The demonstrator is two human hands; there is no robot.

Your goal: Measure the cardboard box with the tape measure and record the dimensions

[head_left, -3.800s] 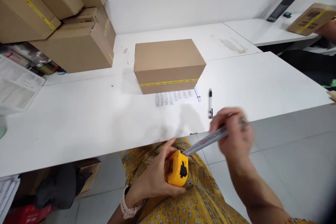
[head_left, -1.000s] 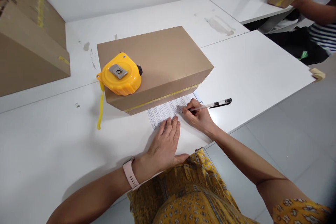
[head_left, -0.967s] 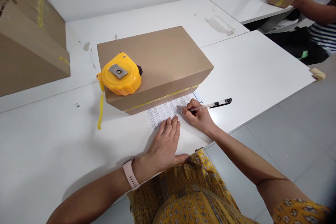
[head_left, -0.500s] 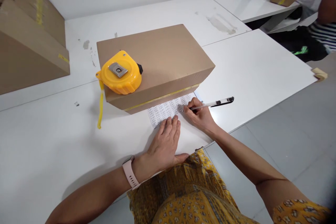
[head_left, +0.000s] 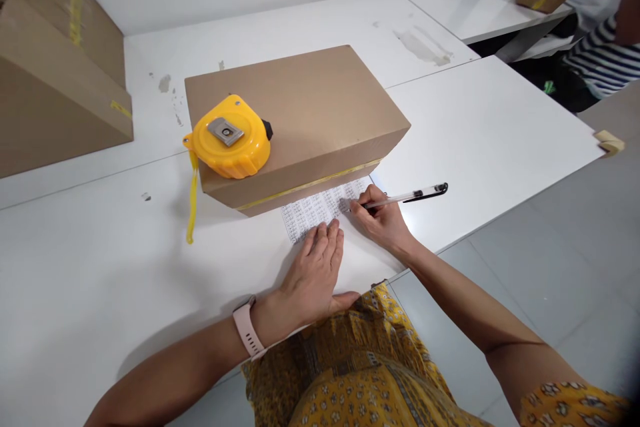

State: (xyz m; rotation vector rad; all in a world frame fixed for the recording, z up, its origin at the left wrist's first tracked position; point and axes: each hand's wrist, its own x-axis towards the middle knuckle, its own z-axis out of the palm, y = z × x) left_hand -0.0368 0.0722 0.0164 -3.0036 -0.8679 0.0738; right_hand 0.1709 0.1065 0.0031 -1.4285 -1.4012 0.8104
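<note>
The yellow tape measure (head_left: 233, 140) is out of the left hand (head_left: 311, 277) now and sits on the brown box (head_left: 310, 103), just past both hands. The pen (head_left: 400, 198) is up off the table (head_left: 480, 140), pinched in the right hand (head_left: 383, 220), its tip at the paper (head_left: 310, 213). The left hand lies flat and open, with its fingertips on the paper.

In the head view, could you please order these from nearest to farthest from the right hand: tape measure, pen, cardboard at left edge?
1. Pen, held in the right hand.
2. Tape measure, to the left, on the box.
3. Cardboard, at the left edge of the view.
</note>
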